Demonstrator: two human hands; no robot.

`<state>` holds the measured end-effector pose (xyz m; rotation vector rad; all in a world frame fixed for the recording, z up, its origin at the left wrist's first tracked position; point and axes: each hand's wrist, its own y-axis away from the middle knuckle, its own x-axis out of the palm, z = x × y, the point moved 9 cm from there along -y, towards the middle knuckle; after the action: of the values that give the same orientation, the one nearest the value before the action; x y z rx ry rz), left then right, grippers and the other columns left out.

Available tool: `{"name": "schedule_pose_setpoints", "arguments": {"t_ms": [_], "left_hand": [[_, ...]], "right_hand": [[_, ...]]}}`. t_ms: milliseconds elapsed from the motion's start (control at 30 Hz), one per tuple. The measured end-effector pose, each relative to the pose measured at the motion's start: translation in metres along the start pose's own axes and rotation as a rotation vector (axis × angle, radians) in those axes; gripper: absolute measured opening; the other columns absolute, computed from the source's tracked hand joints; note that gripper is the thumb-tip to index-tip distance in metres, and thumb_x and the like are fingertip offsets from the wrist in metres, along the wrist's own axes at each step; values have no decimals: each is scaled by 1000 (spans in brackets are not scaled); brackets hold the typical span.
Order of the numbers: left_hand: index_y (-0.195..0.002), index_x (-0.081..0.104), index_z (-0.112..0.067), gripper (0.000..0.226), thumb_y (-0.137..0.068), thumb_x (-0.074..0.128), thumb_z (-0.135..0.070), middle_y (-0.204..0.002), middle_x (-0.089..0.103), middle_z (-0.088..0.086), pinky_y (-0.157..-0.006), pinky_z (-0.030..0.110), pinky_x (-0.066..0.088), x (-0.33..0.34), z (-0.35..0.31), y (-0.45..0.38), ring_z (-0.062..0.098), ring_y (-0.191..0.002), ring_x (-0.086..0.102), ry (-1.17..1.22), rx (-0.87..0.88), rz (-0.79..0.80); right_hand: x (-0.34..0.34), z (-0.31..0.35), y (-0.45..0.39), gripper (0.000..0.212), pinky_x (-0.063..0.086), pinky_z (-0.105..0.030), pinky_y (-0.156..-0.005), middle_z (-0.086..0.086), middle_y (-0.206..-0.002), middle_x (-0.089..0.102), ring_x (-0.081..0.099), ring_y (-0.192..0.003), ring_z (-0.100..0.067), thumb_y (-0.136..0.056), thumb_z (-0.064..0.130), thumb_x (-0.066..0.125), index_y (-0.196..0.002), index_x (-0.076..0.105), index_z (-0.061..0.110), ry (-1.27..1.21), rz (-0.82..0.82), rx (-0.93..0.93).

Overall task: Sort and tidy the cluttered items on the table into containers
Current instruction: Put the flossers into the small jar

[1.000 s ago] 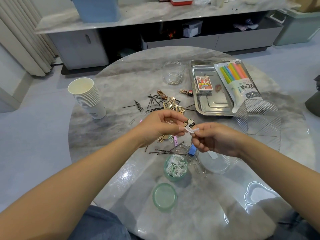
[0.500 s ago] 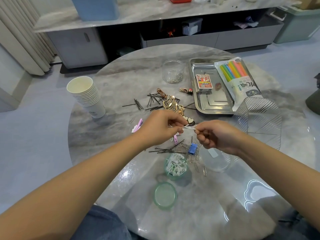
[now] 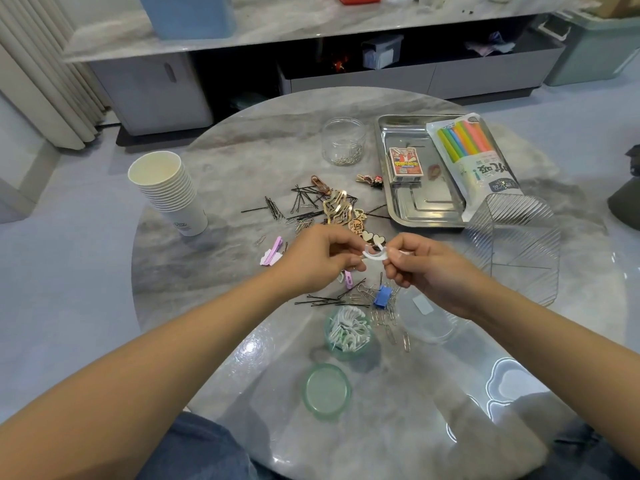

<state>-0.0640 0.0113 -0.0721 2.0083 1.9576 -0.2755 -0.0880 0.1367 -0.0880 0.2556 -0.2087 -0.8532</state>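
Note:
My left hand point(image 3: 322, 261) and my right hand point(image 3: 422, 268) meet above the middle of the round marble table point(image 3: 207, 271), both pinching a small white curved floss pick point(image 3: 373, 255). Directly below them stands a green jar point(image 3: 348, 332) filled with white floss picks, its green lid point(image 3: 325, 389) lying nearer me. Black hairpins point(image 3: 304, 202), gold clips point(image 3: 337, 207), pink clips point(image 3: 273, 251), a blue binder clip point(image 3: 382, 296) and paper clips point(image 3: 391, 327) lie scattered around.
A steel tray point(image 3: 415, 209) at the right holds a card box point(image 3: 405, 164) and a straw pack point(image 3: 474, 161). Behind the clutter stands a clear jar point(image 3: 343, 140). Stacked paper cups point(image 3: 169, 188) stand left. A ribbed clear bin point(image 3: 519, 244) and a clear lid point(image 3: 426, 320) sit right.
The hands shifted slightly between frames while working the white pick between their fingertips; now it shows as a curved piece held at both ends. The table items stayed put.

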Motion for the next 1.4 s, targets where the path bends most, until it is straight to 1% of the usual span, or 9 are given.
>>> {"name": "schedule_pose_setpoints", "arguments": {"t_ms": [267, 533, 700, 833, 1033, 1133, 1267, 1333, 1400], "left_hand": [[-93, 71, 1, 21, -83, 57, 12, -77, 54, -10, -61, 3, 41, -3, -12, 3, -13, -57, 57, -298, 109, -54], [-92, 73, -3, 20, -81, 60, 8, -89, 64, 7, -62, -4, 33, -3, -20, 2, 11, -75, 56, -487, 166, -107], [-94, 70, -4, 16, -85, 60, 5, -85, 58, -1, -64, 3, 41, -3, -11, 4, -13, -65, 57, -280, 119, -45], [-88, 66, -18, 17, -86, 65, -1, -87, 67, 3, -65, 9, 45, 0, 1, 5, -4, -73, 64, -23, 16, 25], [-93, 67, -12, 11, -88, 63, -3, -87, 70, 7, -65, 10, 44, 5, 6, 6, 0, -71, 64, 73, -38, 91], [-88, 70, -14, 12, -84, 68, -3, -91, 72, 9, -64, 10, 45, 1, 4, 5, 0, -70, 65, 85, -40, 64], [-82, 71, -14, 13, -78, 73, -3, -74, 67, -4, -59, 8, 43, -2, 3, 6, -6, -60, 59, 105, -47, 17], [-84, 70, -10, 11, -78, 73, -2, -71, 66, -4, -59, 8, 44, 0, 6, 8, -6, -60, 61, 121, -72, 21], [-87, 67, -8, 11, -80, 71, -1, -72, 68, -1, -59, 9, 45, 2, 8, 8, -2, -62, 64, 158, -100, 29]], "right_hand": [[-4, 6, 1, 19, 34, -21, -53, -6, -61, 57, 46, -53, -11, -94, 5, 50, -77, 58, 7, 252, -37, -5], [-7, 8, 4, 22, 36, -11, -46, -4, -57, 56, 45, -49, -9, -93, 7, 52, -72, 59, 7, 294, -126, 4], [-8, 16, 6, 16, 39, -16, -58, 2, -64, 59, 49, -59, -6, -92, 19, 57, -78, 65, 15, 527, -137, -39], [-7, 20, 7, 11, 37, -28, -66, -1, -71, 59, 47, -66, -10, -86, 24, 66, -78, 70, 17, 559, -165, -84], [-9, 16, 6, 10, 37, -20, -62, 12, -61, 58, 48, -60, -1, -85, 22, 66, -77, 70, 18, 438, -139, -41], [-3, 6, 5, 15, 35, -19, -58, 8, -59, 53, 44, -59, -7, -84, 22, 61, -78, 66, 10, 270, -31, 53], [3, -5, 4, 24, 34, -19, -53, 1, -64, 48, 43, -57, -10, -92, 24, 50, -75, 60, 10, 68, 38, 191], [2, -2, 5, 27, 35, -19, -54, 2, -65, 49, 44, -58, -10, -94, 27, 49, -76, 62, 12, 109, 23, 171], [-3, 10, 6, 23, 37, -22, -60, 3, -68, 53, 47, -63, -9, -91, 32, 54, -78, 69, 20, 351, -66, 50]]}}
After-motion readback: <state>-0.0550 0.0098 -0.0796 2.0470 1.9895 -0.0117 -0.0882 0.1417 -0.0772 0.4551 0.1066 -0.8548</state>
